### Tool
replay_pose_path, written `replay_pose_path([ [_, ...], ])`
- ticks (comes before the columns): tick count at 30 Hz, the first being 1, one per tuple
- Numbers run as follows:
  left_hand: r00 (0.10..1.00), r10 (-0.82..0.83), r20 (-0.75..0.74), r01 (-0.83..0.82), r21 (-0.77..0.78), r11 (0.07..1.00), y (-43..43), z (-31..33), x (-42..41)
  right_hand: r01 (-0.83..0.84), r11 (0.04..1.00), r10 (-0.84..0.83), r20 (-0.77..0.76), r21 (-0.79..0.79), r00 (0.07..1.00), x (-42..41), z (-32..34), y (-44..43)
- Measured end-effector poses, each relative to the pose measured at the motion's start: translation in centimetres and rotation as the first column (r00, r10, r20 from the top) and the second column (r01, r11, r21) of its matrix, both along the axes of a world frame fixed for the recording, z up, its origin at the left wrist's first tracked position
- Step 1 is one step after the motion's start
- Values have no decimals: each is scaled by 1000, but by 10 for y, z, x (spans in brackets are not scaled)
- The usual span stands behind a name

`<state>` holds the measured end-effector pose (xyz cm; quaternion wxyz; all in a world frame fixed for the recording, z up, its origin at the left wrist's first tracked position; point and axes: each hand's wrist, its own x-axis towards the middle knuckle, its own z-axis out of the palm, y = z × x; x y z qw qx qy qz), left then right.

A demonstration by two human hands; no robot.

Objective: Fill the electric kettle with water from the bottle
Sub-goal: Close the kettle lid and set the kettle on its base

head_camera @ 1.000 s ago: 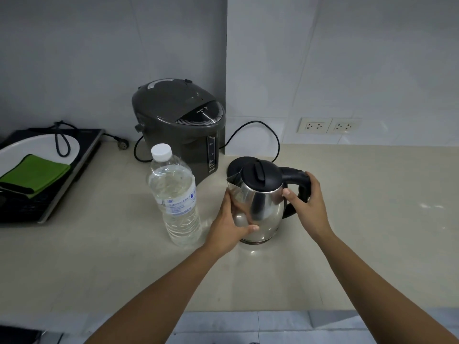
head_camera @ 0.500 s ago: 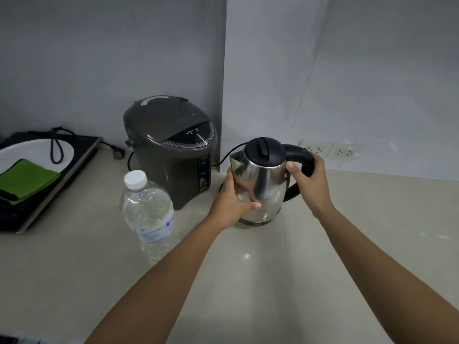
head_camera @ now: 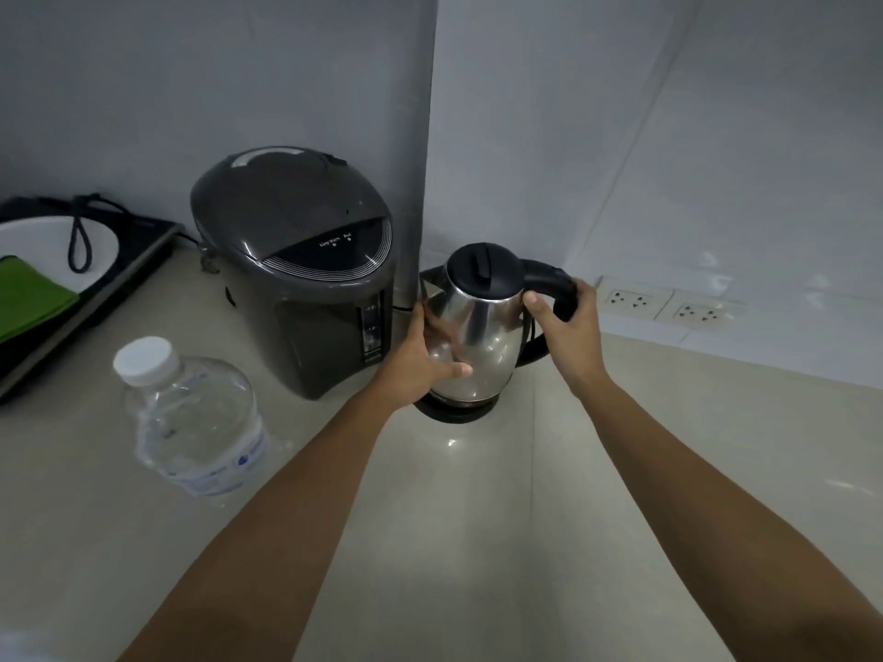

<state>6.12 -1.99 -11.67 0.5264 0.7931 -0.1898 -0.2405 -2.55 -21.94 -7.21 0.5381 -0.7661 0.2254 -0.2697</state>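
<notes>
The steel electric kettle (head_camera: 482,336) with a black shut lid and black handle stands on its black base (head_camera: 454,412) near the wall corner. My left hand (head_camera: 420,360) clasps the kettle's steel body from the left. My right hand (head_camera: 571,327) is wrapped around the black handle on the right. A clear plastic water bottle (head_camera: 196,422) with a white cap on stands upright on the counter to the left, apart from both hands.
A dark grey thermo pot (head_camera: 296,274) stands just left of the kettle, almost touching my left hand. An induction cooker (head_camera: 138,260) with a green cloth (head_camera: 28,293) and a coiled cord lies at far left. Wall sockets (head_camera: 669,305) sit at the right.
Both hands carried the kettle away from beside the bottle, back toward the wall corner, where it now sits on its base. The bottle stayed put; the view shifted closer.
</notes>
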Motion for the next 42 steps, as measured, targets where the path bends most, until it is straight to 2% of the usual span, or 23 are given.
replay_pose_path([
  [17,997,66,-44,-68,-35,997,13,-20,-13,-65,998,64,-44,-26,997,0,-10,5],
  [21,996,38,-78,-43,-64,997,16,-15,-12,-60,997,58,-54,-41,997,1,-11,6],
  [25,992,-65,-108,58,-74,996,24,-10,-1,-20,999,19,-48,-26,999,0,-17,15],
  [30,991,-31,-127,21,-76,997,25,-12,-5,-36,999,36,-60,4,998,-1,-15,15],
  [33,991,-2,-133,-13,-112,994,22,-11,-11,-25,997,30,-69,77,997,3,-9,11],
  [37,993,-5,-120,-8,-110,994,20,-10,-14,71,949,-31,-134,308,991,11,-2,-1],
  [42,991,6,-137,-18,-84,996,21,-11,-13,87,932,-25,-176,352,984,19,-1,-11],
])
